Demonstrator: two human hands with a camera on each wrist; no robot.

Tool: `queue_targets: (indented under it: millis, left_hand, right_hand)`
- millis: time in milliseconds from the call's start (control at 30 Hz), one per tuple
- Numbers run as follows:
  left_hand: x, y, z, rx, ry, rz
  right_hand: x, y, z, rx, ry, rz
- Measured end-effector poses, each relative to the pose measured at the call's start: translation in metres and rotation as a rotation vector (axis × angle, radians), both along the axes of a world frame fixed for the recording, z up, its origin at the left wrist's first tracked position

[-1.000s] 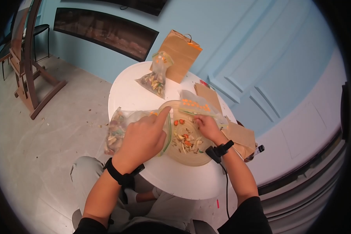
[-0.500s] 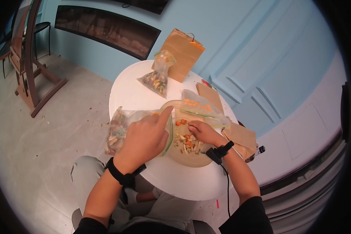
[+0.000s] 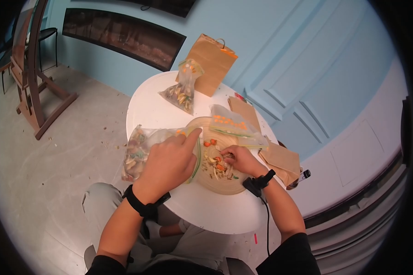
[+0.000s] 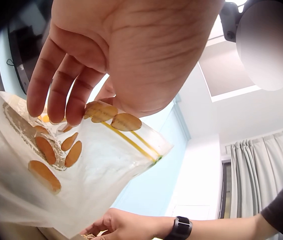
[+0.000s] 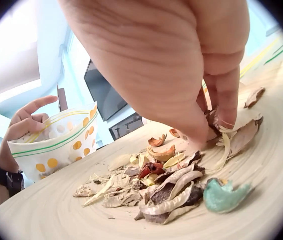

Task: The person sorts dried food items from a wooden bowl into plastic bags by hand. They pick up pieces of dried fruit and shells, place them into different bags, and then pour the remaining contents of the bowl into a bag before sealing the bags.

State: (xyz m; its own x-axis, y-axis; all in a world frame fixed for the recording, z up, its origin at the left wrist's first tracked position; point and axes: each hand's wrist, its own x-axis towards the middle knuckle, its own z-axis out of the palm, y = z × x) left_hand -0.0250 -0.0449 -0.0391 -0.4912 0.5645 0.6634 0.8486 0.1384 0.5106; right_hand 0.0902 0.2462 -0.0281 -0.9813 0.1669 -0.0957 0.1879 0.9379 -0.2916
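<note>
My left hand (image 3: 170,158) grips the rim of a clear zip bag (image 4: 106,165) with orange dots, its index finger stretched out. The bag's mouth (image 5: 56,152) gapes toward the plate, and dried plant pieces fill its far end (image 3: 135,160). Over the round wooden plate (image 3: 236,187) my right hand (image 3: 244,161) reaches down. In the right wrist view its thumb and fingers pinch pale dried petals (image 5: 239,137) at the plate's surface. Beside them lies a loose pile of dried petals (image 5: 169,187), with orange-red pieces and one green piece (image 5: 224,195).
Another dotted zip bag (image 3: 227,123) lies over the plate's far edge. Behind stand a filled zip bag (image 3: 182,96) and a brown paper bag (image 3: 215,62). Folded paper bags (image 3: 283,162) lie along the right of the white table (image 3: 144,107).
My right hand has come in from the plate's far right side and lowered to the petal pile. The left hand and its bag have stayed in place.
</note>
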Motion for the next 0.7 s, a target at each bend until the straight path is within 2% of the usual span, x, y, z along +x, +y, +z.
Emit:
queue_targets:
  millis: [67,167,267,367,467,567,700]
  left_hand:
    - [0.000,0.001,-0.001,0.003,0.010,-0.002]
    - [0.000,0.000,-0.002,0.008,0.017,-0.003]
    - [0.001,0.001,-0.003,-0.003,0.004,-0.006]
    - [0.001,0.005,-0.004,-0.008,0.001,-0.007]
    - [0.002,0.007,-0.005,-0.001,0.005,-0.016]
    - [0.001,0.008,-0.006,0.011,0.006,-0.021]
    - [0.000,0.004,-0.004,0.002,-0.002,-0.007]
  right_hand:
    - [0.000,0.009,-0.007,-0.094,0.000,-0.063]
    - [-0.002,0.015,-0.005,-0.518,-0.025,-0.278]
    - [-0.003,0.001,0.002,-0.761,0.033,-0.364]
    - [-0.009,-0.034,0.020,-1.226,0.043,-0.357]
    - [-0.015,-0.070,0.028,-1.444,-0.014,-0.231]
    - [-0.019,-0.109,0.042,-1.378,-0.028,-0.124]
    - [-0.034,-0.074,0.026,-0.701,0.165,-0.128]
